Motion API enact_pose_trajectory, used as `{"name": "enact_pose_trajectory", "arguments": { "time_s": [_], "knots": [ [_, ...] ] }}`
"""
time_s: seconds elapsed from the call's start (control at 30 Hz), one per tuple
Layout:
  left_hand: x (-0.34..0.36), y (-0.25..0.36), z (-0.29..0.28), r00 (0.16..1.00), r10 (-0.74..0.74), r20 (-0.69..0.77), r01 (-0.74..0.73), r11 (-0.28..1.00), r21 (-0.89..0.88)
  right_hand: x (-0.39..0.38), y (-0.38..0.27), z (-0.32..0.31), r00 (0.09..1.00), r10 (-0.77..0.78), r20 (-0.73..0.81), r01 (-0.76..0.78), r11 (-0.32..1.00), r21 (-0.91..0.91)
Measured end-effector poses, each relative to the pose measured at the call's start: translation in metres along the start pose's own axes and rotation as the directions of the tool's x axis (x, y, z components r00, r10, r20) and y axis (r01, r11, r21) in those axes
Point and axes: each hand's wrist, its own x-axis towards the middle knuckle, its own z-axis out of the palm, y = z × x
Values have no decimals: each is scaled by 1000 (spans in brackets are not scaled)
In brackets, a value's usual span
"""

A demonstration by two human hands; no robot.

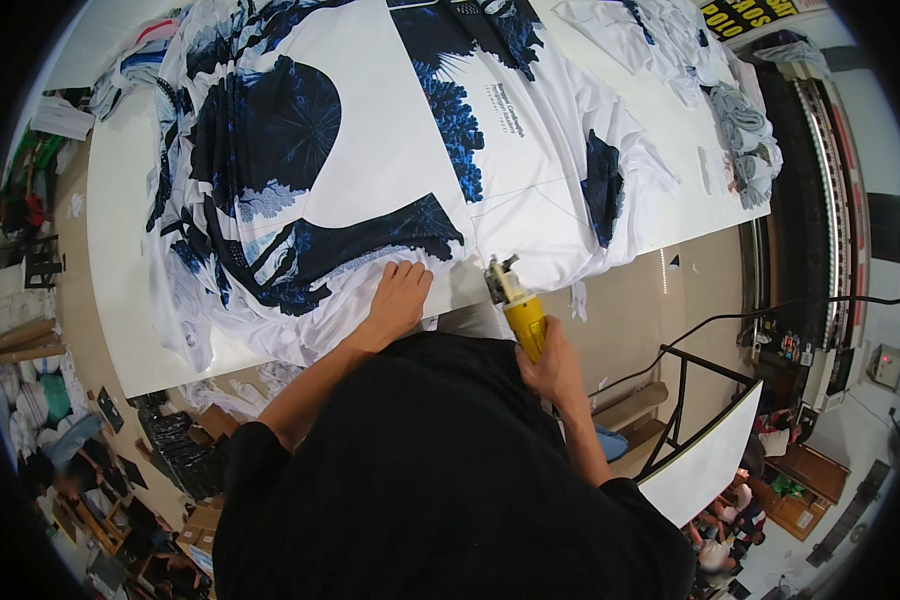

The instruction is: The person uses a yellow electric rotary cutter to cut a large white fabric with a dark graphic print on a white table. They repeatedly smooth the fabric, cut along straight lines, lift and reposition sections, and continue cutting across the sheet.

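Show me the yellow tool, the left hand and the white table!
Yellow tool (525, 318): head view, on its body.
Left hand (400, 299): head view, on its back.
White table (120, 230): head view, on its bare top.

Your one view looks down from your head, facing forward past your black shirt (450, 480) to the nearby cloth (290, 130) and counter (125, 270), the wide fisheye curving the counter's left edge.
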Motion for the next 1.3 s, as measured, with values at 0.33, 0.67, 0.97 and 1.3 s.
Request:
{"name": "enact_pose_trajectory", "arguments": {
  "time_s": [0.33, 0.67, 0.97, 1.3],
  "knots": [
    [-8, 17, 3, 998, -56, 0, 54, 966, -254, 2, -17, 20, 999, 27, 27, -28, 999, 33],
    [-26, 9, -13, 915, -174, 365, 296, 903, -312, 16, -22, 24, 1000, 25, -2, -25, 996, 89],
    [-31, 1, -34, 831, -193, 522, 390, 871, -298, 15, -19, 21, 1000, 4, 3, -5, 998, 56],
    [-33, -7, -25, 789, -173, 589, 404, 869, -285, 32, -33, 25, 1000, -20, -16, 21, 998, 57]
  ]
}}
